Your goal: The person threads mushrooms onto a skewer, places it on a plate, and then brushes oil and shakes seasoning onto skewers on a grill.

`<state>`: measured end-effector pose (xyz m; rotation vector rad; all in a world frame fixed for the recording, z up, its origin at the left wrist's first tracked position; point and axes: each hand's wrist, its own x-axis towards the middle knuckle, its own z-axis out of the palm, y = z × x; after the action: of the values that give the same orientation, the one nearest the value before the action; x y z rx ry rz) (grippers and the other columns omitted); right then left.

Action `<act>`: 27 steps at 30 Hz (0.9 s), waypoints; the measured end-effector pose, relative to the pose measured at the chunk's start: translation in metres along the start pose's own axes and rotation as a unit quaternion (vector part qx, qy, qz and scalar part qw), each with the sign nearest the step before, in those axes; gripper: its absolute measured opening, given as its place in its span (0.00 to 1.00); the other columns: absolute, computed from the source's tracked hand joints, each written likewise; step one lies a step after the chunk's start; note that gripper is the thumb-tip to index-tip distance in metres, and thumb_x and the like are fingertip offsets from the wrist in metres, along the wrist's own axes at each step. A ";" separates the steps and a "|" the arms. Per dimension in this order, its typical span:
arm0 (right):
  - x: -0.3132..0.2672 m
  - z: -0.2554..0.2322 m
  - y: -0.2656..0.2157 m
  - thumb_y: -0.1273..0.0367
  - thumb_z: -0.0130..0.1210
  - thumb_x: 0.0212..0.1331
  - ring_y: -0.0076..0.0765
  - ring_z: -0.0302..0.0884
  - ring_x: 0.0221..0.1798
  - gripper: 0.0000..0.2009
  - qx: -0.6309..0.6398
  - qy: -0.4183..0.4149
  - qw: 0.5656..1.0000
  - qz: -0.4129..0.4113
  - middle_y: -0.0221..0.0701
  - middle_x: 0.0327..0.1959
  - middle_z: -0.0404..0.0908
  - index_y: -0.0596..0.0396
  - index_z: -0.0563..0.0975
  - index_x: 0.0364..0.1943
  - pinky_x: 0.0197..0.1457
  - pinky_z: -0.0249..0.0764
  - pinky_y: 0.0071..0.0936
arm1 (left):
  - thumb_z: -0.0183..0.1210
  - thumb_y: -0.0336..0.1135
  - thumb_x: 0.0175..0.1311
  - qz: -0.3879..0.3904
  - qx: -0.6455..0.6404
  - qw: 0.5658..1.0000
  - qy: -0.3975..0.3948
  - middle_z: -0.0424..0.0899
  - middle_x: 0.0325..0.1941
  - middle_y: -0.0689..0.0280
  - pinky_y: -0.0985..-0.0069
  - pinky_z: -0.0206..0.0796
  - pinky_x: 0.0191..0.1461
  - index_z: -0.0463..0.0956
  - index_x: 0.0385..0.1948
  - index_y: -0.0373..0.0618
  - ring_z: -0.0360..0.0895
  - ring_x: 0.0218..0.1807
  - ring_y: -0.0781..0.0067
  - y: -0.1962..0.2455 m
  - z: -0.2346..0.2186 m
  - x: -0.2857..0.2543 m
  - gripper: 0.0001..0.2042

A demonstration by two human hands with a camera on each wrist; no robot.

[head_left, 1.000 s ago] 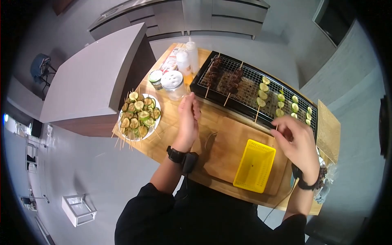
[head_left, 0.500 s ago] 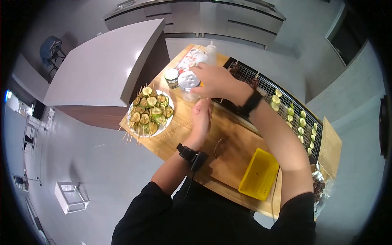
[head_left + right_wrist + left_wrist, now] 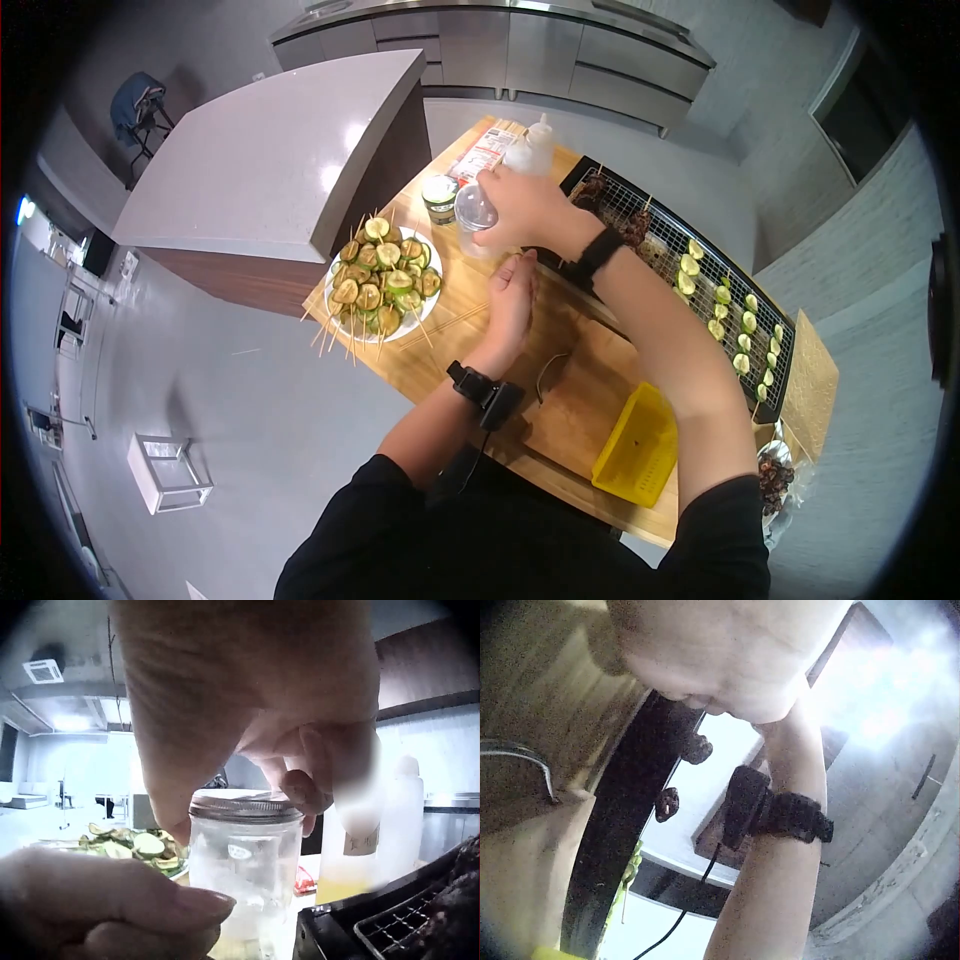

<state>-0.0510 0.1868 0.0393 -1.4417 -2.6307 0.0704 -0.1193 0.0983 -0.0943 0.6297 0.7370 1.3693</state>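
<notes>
The jar [image 3: 251,859] is under the right hand [image 3: 535,208], with its fingers clamped round the lid. That hand has just come from the grill [image 3: 618,197], so the jar looks ready to use. Close by, the left hand [image 3: 512,300] has its fingers curled in.

Rm bg: smooth grey floor [image 3: 300,440], pale grey wall [image 3: 850,240] on R w/ dark recess [image 3: 848,120]. Steel cabinets [image 3: 490,55] along far side. Island w/ glossy white top [image 3: 270,150], brown side panel [image 3: 240,285]. Blue chair [image 3: 137,105] past it, upper L; small white open-frame stand [image 3: 168,475] lower L. R wrist cam: sq ceiling vent [image 3: 43,671], lit ceiling lamp [image 3: 71,722]. L wrist cam: strong glare [image 3: 870,697], upper R.
</notes>
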 end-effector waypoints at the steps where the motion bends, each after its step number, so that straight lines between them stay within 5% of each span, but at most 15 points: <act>1: -0.007 -0.007 -0.001 0.46 0.69 0.46 0.51 0.85 0.50 0.37 0.015 0.037 0.999 -0.005 0.45 0.50 0.82 0.57 0.76 0.56 0.50 0.81 0.45 | 0.56 0.40 0.78 0.004 -0.009 1.000 -0.007 0.66 0.18 0.78 0.82 0.47 0.23 0.68 0.22 0.53 0.58 0.19 0.87 0.001 -0.001 -0.001 0.17; 4: -0.034 -0.036 -0.001 0.44 0.68 0.47 0.50 0.84 0.52 0.40 0.066 0.125 0.990 -0.002 0.42 0.53 0.80 0.56 0.74 0.60 0.52 0.81 0.43 | 0.56 0.40 0.76 -0.005 -0.025 0.999 0.024 0.63 0.16 0.78 0.82 0.45 0.21 0.67 0.22 0.55 0.58 0.17 0.85 0.016 0.004 -0.008 0.17; 7: -0.069 -0.069 0.001 0.43 0.68 0.51 0.49 0.83 0.57 0.40 0.061 0.179 0.981 0.036 0.40 0.60 0.79 0.53 0.72 0.64 0.57 0.79 0.40 | 0.55 0.40 0.78 0.040 -0.013 0.997 0.058 0.72 0.23 0.75 0.83 0.49 0.23 0.70 0.29 0.51 0.60 0.20 0.87 0.032 0.002 -0.014 0.13; 10: -0.106 -0.089 0.011 0.44 0.70 0.50 0.50 0.82 0.57 0.41 0.079 0.200 0.975 0.052 0.40 0.59 0.80 0.55 0.72 0.65 0.58 0.79 0.41 | 0.55 0.42 0.77 0.121 -0.042 0.992 0.019 0.79 0.37 0.70 0.85 0.57 0.26 0.74 0.46 0.46 0.70 0.26 0.85 0.049 0.015 -0.016 0.10; 14: -0.139 -0.104 0.015 0.49 0.73 0.51 0.48 0.79 0.63 0.40 0.067 0.191 0.975 0.096 0.39 0.63 0.78 0.54 0.72 0.66 0.62 0.78 0.39 | 0.54 0.41 0.78 0.066 0.024 0.994 -0.081 0.80 0.53 0.64 0.83 0.69 0.38 0.61 0.73 0.43 0.81 0.43 0.78 0.066 0.040 -0.019 0.26; 21: -0.154 -0.084 0.027 0.53 0.78 0.47 0.48 0.75 0.67 0.45 0.154 0.271 0.945 0.102 0.44 0.62 0.76 0.58 0.68 0.68 0.66 0.75 0.40 | 0.53 0.37 0.78 0.042 0.025 0.980 -0.191 0.81 0.54 0.65 0.83 0.72 0.41 0.66 0.72 0.42 0.82 0.46 0.78 0.062 0.046 -0.012 0.24; 27: -0.145 -0.053 0.033 0.61 0.81 0.46 0.35 0.75 0.66 0.45 0.457 0.258 0.844 0.109 0.39 0.61 0.77 0.60 0.65 0.67 0.68 0.74 0.33 | 0.53 0.36 0.77 0.018 -0.003 0.978 -0.206 0.82 0.53 0.65 0.82 0.74 0.41 0.67 0.72 0.40 0.82 0.47 0.77 0.058 0.038 -0.013 0.24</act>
<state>0.0611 0.0805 0.0740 -1.1444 -1.5891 0.7338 -0.1264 0.0921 -0.0243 0.8913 0.3885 1.2197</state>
